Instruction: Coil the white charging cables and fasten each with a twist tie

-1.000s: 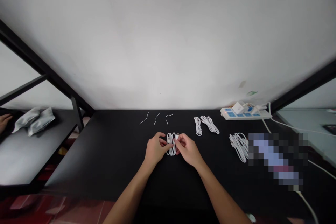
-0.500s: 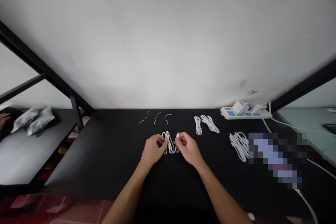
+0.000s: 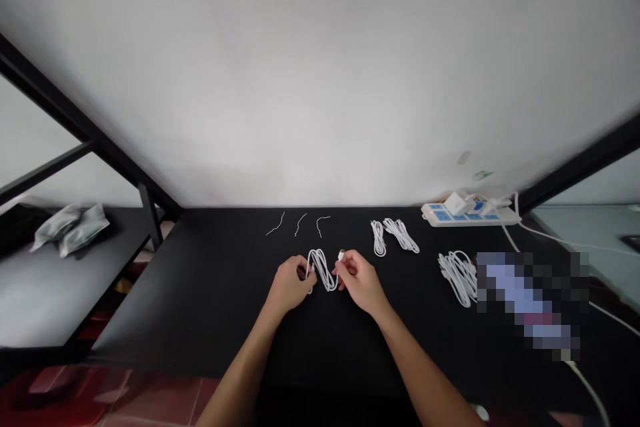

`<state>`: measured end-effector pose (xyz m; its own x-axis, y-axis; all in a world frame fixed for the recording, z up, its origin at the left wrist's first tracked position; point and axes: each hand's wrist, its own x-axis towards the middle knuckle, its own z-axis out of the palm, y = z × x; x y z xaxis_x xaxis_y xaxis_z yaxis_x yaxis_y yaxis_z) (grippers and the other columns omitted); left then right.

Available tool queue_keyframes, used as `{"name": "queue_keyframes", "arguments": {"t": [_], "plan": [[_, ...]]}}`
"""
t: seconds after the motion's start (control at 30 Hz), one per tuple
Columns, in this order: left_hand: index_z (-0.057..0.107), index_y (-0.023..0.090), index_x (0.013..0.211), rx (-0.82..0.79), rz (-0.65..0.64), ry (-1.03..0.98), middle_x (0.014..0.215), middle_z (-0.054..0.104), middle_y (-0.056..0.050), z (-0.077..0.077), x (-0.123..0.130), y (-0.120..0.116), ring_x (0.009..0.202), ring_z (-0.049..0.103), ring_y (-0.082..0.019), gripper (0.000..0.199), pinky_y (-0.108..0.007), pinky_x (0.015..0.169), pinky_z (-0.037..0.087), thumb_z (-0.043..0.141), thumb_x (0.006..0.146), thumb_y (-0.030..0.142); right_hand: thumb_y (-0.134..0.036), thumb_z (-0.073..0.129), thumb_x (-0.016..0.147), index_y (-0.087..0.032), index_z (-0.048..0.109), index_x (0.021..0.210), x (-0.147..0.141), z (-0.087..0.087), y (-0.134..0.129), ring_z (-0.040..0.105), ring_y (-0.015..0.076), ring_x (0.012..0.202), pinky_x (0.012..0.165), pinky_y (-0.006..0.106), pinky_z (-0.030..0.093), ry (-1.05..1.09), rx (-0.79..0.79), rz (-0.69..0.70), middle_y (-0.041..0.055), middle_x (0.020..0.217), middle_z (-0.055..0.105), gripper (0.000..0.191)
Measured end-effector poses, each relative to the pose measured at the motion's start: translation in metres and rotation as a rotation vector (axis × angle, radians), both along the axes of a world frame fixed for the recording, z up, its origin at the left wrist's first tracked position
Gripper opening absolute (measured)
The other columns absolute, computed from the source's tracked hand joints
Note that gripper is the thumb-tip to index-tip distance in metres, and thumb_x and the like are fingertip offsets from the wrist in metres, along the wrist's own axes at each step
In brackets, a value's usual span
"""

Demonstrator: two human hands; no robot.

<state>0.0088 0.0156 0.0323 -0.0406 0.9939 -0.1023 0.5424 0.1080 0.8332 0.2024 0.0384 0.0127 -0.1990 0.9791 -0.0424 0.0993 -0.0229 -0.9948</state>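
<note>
A white charging cable [image 3: 325, 270], looped into a loose coil, lies between my hands over the black table. My left hand [image 3: 294, 282] pinches the coil's left side between thumb and fingers. On the other side, my right hand [image 3: 359, 278] grips the cable near a plug [image 3: 341, 255] that sticks up past its fingertips. Beyond the coil lie three thin white twist ties [image 3: 300, 225], spaced apart in a row. Two coiled white cables [image 3: 379, 238] rest further right, side by side. A bigger bunch of white cables [image 3: 457, 278] sits nearer on the right.
A white power strip [image 3: 470, 215] with a plugged-in charger [image 3: 457, 203] stands against the wall at the back right. A pixelated object [image 3: 530, 307] lies at the right. Grey plastic packets [image 3: 73, 227] rest on the neighbouring table [image 3: 35, 300] at left, behind a black frame bar [image 3: 149, 213].
My left hand has drawn part of the cable slightly left, opening a gap in the coil. The view has shifted slightly, and another person's hand at the far left has gone from sight.
</note>
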Motion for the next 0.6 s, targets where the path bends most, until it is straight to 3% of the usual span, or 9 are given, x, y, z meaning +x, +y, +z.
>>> {"name": "queue_keyframes", "arguments": {"t": [0.07,0.13,0.2,0.27,0.47,0.6], "plan": [[0.062,0.019,0.086,-0.083,-0.001,-0.279,0.085,0.068,-0.003,-0.0028,-0.0051,0.0001,0.074,0.065,-0.017,0.018,-0.027,0.061,0.05,0.072,0.079,0.033,-0.057,0.063,0.087,-0.024,0.051,0.087,0.0001,-0.0008,-0.0001,0.06,0.0159,0.056,0.05,0.029,0.054,0.021,0.007,-0.006,0.0017,0.075,0.066,0.035],[0.059,0.02,0.107,-0.168,0.024,-0.509,0.093,0.071,-0.006,-0.0049,-0.0069,-0.0005,0.077,0.067,-0.018,0.042,-0.027,0.059,0.054,0.08,0.075,0.037,-0.057,0.064,0.087,-0.024,0.053,0.087,0.0004,-0.0012,-0.0002,0.06,0.0157,0.056,0.05,0.028,0.054,0.046,0.016,-0.004,0.0016,0.075,0.066,0.035],[0.051,0.021,0.126,-0.218,0.065,-0.645,0.096,0.072,-0.007,-0.0052,-0.0058,-0.0016,0.079,0.069,-0.018,0.071,-0.029,0.062,0.057,0.088,0.068,0.034,-0.057,0.065,0.087,-0.023,0.055,0.087,0.0007,-0.0011,-0.0003,0.06,0.0156,0.057,0.049,0.028,0.053,0.061,0.019,0.004,0.002,0.075,0.066,0.035],[0.046,0.022,0.132,-0.255,0.105,-0.739,0.097,0.072,-0.008,-0.0037,-0.0037,-0.0026,0.078,0.07,-0.018,0.081,-0.031,0.065,0.058,0.092,0.066,0.034,-0.057,0.066,0.087,-0.023,0.056,0.088,0.0009,-0.0004,-0.0005,0.06,0.016,0.058,0.049,0.028,0.052,0.055,0.016,0.011,0.0027,0.076,0.067,0.035],[0.066,0.016,0.112,-0.339,0.088,-1.005,0.109,0.07,-0.011,-0.0007,-0.0055,-0.0009,0.085,0.069,-0.014,0.05,-0.029,0.08,0.057,0.089,0.072,0.036,-0.057,0.066,0.086,-0.024,0.056,0.088,0.0006,0.0014,-0.0006,0.061,0.0169,0.06,0.051,0.027,0.05,0.055,0.017,0.005,0.0036,0.076,0.069,0.035],[0.064,0.017,0.108,-0.23,0.118,-0.921,0.099,0.072,-0.007,-0.0059,-0.0098,0.0006,0.086,0.07,-0.015,0.049,-0.031,0.086,0.056,0.09,0.069,0.031,-0.058,0.066,0.086,-0.023,0.056,0.088,0.0008,0.0027,-0.0008,0.06,0.0161,0.059,0.051,0.027,0.049,0.046,0.011,0.002,0.0032,0.076,0.069,0.036]]}}
